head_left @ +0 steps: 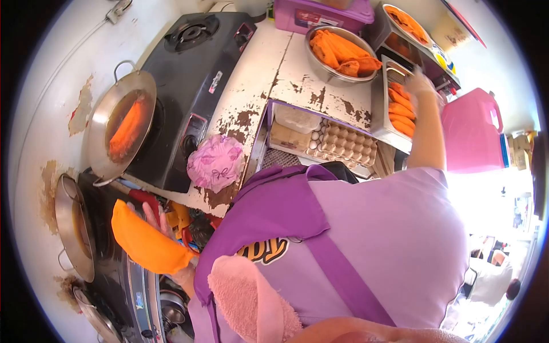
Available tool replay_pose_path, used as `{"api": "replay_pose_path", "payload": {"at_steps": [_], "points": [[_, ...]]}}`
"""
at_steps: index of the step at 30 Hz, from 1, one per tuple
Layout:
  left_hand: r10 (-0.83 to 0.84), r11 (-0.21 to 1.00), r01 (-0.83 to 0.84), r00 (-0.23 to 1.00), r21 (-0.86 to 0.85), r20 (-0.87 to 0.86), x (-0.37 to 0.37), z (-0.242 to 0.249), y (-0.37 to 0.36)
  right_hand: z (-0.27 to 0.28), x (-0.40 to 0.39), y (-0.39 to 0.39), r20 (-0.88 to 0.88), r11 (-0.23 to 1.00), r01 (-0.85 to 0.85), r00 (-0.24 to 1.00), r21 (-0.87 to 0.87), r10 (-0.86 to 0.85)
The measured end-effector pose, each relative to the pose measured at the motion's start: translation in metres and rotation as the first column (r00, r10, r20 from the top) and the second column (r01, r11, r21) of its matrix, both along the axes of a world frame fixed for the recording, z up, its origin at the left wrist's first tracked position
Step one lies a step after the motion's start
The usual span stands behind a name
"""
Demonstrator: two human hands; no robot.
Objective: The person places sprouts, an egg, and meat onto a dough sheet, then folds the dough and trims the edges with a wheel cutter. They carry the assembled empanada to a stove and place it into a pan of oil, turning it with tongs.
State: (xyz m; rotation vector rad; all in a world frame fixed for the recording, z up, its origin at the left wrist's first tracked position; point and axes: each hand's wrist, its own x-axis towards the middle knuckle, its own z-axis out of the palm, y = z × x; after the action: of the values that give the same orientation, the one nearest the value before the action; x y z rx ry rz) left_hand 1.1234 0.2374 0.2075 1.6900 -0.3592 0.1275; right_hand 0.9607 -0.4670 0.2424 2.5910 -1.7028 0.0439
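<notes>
Left hand (153, 220): palm hidden behind orange sheet (146, 243). Right hand (420, 86): blurred, overexposed, fingers indistinct. Pan (94, 323): cut by lower edge. Tub (323, 14): top cropped.

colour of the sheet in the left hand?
Orange sheet, plain, held in the left hand; head view.

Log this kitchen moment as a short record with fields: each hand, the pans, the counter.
left hand: holds a flat orange folded sheet over the lower stove
right hand: gloved, reaching into a metal tray of orange rolls
wok: round steel wok on a black gas stove, one orange roll in oil
second pan: steel wok with oil, lower left
counter: peeling white counter with a steel bowl of orange rolls, a pink patterned cloth
below counter: cardboard egg tray
</notes>
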Motion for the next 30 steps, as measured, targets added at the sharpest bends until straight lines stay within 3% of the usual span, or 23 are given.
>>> {"api": "replay_pose_path", "payload": {"at_steps": [1, 2, 3, 4, 5, 6, 9, 11, 12, 13, 14, 15, 16, 18, 20, 23, 24, 25, 26, 27, 28, 29, 30], "points": [[-0.426, 0.696, 0.291, 0.903, -0.656, -0.052, 0.006, 0.002, -0.001, 0.005, -0.034, 0.019, -0.165, 0.999, -0.047, 0.985, -0.003, 0.046], [-0.677, -0.019, 0.288, 0.701, -0.957, 0.224, 0.009, 0.005, 0.003, -0.003, 0.001, 0.005, -0.156, 0.993, -0.117, 0.981, -0.001, 0.116], [-0.598, 0.318, 0.380, 0.792, -0.869, 0.128, 0.008, 0.009, 0.006, -0.017, -0.035, 0.029, -0.117, 0.990, -0.137, 0.984, -0.012, 0.135], [-0.092, 0.888, -0.021, 0.971, -0.460, -0.221, -0.002, 0.009, 0.000, -0.028, -0.055, 0.041, -0.083, 0.988, -0.155, 0.985, -0.019, 0.153], [-0.533, 0.287, 0.261, 0.843, -0.922, 0.073, 0.006, 0.007, 0.008, -0.038, -0.072, 0.059, -0.048, 0.985, -0.172, 0.984, -0.022, 0.171], [-0.567, 0.216, 0.280, 0.816, -0.935, 0.114, 0.008, 0.007, 0.008, -0.048, -0.084, 0.062, -0.016, 0.984, -0.176, 0.984, -0.024, 0.176], [-0.499, 0.244, 0.251, 0.861, -0.937, 0.101, 0.012, -0.002, 0.014, -0.079, -0.166, 0.022, 0.052, 0.994, -0.104, 0.993, -0.023, 0.105], [-0.399, 0.310, 0.048, 0.913, -0.950, -0.084, 0.014, -0.006, 0.018, -0.095, -0.192, -0.026, 0.091, 1.000, 0.000, 0.996, -0.020, 0.002], [-0.383, 0.310, 0.039, 0.920, -0.950, -0.087, 0.013, -0.001, 0.017, -0.104, -0.191, -0.043, 0.108, 0.998, 0.057, 0.993, -0.016, -0.055], [-0.487, -0.127, -0.083, 0.873, -0.988, -0.011, 0.012, 0.009, 0.015, -0.119, -0.223, -0.087, 0.099, 0.998, 0.053, 0.994, 0.018, -0.055], [-0.543, -0.525, -0.230, 0.832, -0.820, 0.114, 0.011, 0.013, 0.015, -0.127, -0.235, -0.117, 0.090, 0.997, 0.052, 0.994, 0.052, -0.056], [-0.531, -0.529, -0.226, 0.840, -0.818, 0.111, 0.012, 0.012, 0.017, -0.091, -0.216, -0.083, 0.086, 0.998, 0.038, 0.995, 0.051, -0.042], [-0.511, -0.413, -0.175, 0.857, -0.894, 0.068, 0.012, 0.011, 0.018, -0.015, -0.173, -0.010, 0.137, 0.811, 0.360, 0.874, 0.462, -0.466], [-0.456, -0.148, -0.088, 0.890, -0.985, -0.011, 0.013, 0.007, 0.020, 0.027, -0.175, -0.028, -0.048, 0.961, 0.247, 0.969, 0.120, -0.243], [-0.387, 0.138, -0.020, 0.919, -0.990, -0.073, 0.011, 0.003, 0.021, 0.075, -0.144, -0.010, -0.083, 0.992, 0.128, 0.988, -0.008, -0.128], [-0.382, 0.140, 0.017, 0.923, -0.990, -0.038, 0.007, -0.004, 0.025, 0.124, -0.058, 0.077, 0.457, 0.941, -0.298, 0.868, 0.162, 0.196], [-0.374, 0.138, 0.015, 0.927, -0.990, -0.038, 0.003, -0.005, 0.025, 0.135, -0.017, 0.126, 0.519, 0.909, -0.386, 0.816, 0.161, 0.254], [-0.323, 0.272, 0.023, 0.944, -0.962, -0.068, -0.001, -0.006, 0.025, 0.133, 0.017, 0.140, 0.570, 0.834, -0.491, 0.772, 0.252, 0.282], [-0.268, 0.402, 0.025, 0.959, -0.916, -0.092, -0.006, -0.006, 0.025, 0.129, 0.053, 0.144, 0.452, 0.751, -0.637, 0.729, 0.174, 0.513], [-0.259, 0.399, 0.020, 0.961, -0.917, -0.092, -0.012, -0.005, 0.028, 0.139, 0.090, 0.191, 0.485, 0.660, -0.677, 0.719, 0.327, 0.497], [-0.306, 0.217, 0.021, 0.951, -0.976, -0.047, -0.019, -0.002, 0.032, 0.149, 0.125, 0.226, 0.368, 0.604, -0.729, 0.684, 0.321, 0.630], [-0.341, 0.024, 0.019, 0.940, -1.000, 0.010, -0.024, -0.001, 0.035, 0.140, 0.152, 0.236, 0.442, 0.466, -0.859, 0.510, 0.213, 0.738], [-0.327, 0.020, 0.021, 0.945, -1.000, 0.013, -0.029, -0.002, 0.037, 0.125, 0.178, 0.243, 0.491, 0.305, -0.948, 0.310, 0.093, 0.814]]}}
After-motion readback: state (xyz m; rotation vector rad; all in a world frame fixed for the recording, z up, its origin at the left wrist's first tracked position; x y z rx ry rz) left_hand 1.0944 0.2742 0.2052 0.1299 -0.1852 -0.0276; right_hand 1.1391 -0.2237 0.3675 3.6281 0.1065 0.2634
